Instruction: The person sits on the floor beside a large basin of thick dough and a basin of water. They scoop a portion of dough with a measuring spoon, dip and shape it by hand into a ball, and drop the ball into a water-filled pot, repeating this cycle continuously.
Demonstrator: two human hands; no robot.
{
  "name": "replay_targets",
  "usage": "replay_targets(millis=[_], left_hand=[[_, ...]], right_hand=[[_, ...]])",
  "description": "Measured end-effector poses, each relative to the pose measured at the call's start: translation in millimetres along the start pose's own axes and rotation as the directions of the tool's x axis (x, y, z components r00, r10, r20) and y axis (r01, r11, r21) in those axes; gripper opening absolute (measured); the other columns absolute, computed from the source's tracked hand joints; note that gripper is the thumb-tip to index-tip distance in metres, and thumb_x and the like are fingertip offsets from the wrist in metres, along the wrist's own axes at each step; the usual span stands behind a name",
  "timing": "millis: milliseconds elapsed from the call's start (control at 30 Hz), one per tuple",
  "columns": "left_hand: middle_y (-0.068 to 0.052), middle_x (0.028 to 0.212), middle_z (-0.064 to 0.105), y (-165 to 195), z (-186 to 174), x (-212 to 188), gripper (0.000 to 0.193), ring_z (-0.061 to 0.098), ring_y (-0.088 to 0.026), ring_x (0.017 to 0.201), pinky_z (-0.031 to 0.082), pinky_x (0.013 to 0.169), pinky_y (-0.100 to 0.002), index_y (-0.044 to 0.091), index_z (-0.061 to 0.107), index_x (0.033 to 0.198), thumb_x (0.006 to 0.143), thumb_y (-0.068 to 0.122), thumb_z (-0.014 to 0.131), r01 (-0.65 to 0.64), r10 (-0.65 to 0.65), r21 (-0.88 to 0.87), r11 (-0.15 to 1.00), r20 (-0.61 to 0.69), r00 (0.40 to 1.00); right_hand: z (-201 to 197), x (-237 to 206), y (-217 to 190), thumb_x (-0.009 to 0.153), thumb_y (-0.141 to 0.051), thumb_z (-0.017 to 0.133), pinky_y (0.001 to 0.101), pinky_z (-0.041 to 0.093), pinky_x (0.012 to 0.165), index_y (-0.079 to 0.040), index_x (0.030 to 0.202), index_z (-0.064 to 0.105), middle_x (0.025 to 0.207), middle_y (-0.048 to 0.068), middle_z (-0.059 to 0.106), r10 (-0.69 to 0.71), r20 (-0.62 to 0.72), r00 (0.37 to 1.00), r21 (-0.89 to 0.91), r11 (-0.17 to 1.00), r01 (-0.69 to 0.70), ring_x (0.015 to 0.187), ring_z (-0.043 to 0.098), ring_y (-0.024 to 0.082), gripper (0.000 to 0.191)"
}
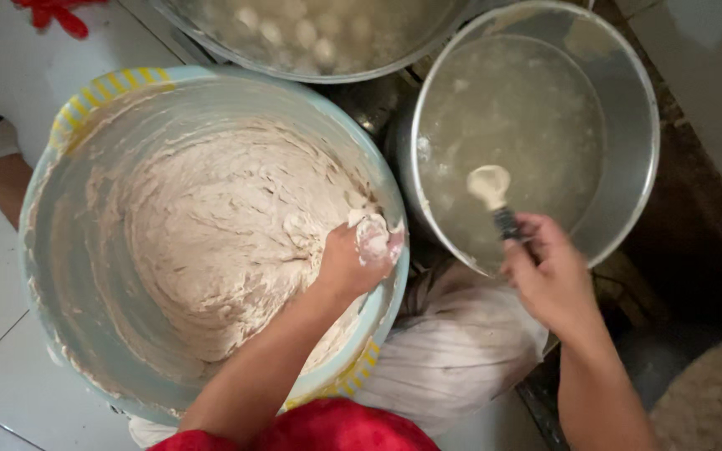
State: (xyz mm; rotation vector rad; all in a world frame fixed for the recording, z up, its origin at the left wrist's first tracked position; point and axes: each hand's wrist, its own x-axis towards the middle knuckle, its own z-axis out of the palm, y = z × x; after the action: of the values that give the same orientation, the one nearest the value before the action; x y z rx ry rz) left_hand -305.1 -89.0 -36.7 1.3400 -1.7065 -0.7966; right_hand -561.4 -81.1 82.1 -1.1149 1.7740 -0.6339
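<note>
From the head view, a lump of pale dough (372, 236) is squeezed in the closed left hand (353, 263) at the near-right rim of the wide, light-blue plastic basin (60, 209). Just to its right, a dough-coated spoon (491, 194) (handle pointing back toward the person) is gripped by the closed right hand (549, 271) over the round steel pot of cloudy water (628, 100).

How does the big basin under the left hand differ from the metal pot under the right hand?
The basin is pale blue with a yellow-striped rim; the pot is bare metal. The basin holds thick, pale paste; the pot holds cloudy liquid. The basin looks wider. Both are round and open-topped.
</note>
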Motion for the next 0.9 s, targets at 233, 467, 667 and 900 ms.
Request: replay_targets(millis=[233,467,667,900], left_hand=[[-0.012,0.069,0.068,22.6,2.7,-4.5,0.024,0.068,-0.036,0.059,0.055,0.055,-0.044,0.009,0.067,0.077,0.078,0.026,0.084,0.061,-0.06,-0.091,0.994,0.007,0.998],[-0.018,0.07,0.068,17.6,12.9,-5.3,0.027,0.069,-0.04,0.066,0.056,0.061,-0.049,0.006,0.07,0.076,0.066,0.025,0.086,0.232,-0.234,0.028,0.972,0.149,0.961],[-0.021,0.066,0.068,4.6,0.0,-3.7,0.027,0.063,-0.046,0.061,0.05,0.058,-0.057,0.008,0.075,0.079,0.077,0.034,0.081,0.219,-0.257,0.325,0.92,0.077,0.963],[-0.017,0.072,0.068,-9.4,13.0,-17.0,0.026,0.062,-0.043,0.067,0.051,0.065,-0.052,0.01,0.07,0.074,0.086,0.033,0.075,0.196,-0.195,0.132,0.972,-0.014,0.981]], right_hand=[[33.9,-47.2,-17.2,0.093,-0.008,0.063,0.0232,0.052,0.06,-0.008,0.137,0.063,0.102,0.0,0.069,-0.05,0.21,0.977,-0.178,0.98,0.088,0.072,0.063,0.007,0.044],[47.4,-53.0,-29.8,0.098,-0.011,0.058,0.0221,0.048,0.056,-0.008,0.144,0.059,0.097,-0.001,0.071,0.055,0.399,0.915,-0.034,0.998,-0.045,0.067,0.056,0.006,0.046],[21.5,-38.0,-19.4,0.096,-0.01,0.056,0.0241,0.046,0.05,-0.012,0.15,0.056,0.095,0.002,0.07,0.147,0.351,0.925,0.011,0.987,-0.161,0.059,0.052,0.007,0.053],[-5.2,-23.5,-21.8,0.093,-0.013,0.068,0.03,0.053,0.064,-0.012,0.135,0.066,0.113,0.014,0.072,-0.227,-0.004,0.974,-0.559,0.808,0.186,0.073,0.065,0.015,0.042]])
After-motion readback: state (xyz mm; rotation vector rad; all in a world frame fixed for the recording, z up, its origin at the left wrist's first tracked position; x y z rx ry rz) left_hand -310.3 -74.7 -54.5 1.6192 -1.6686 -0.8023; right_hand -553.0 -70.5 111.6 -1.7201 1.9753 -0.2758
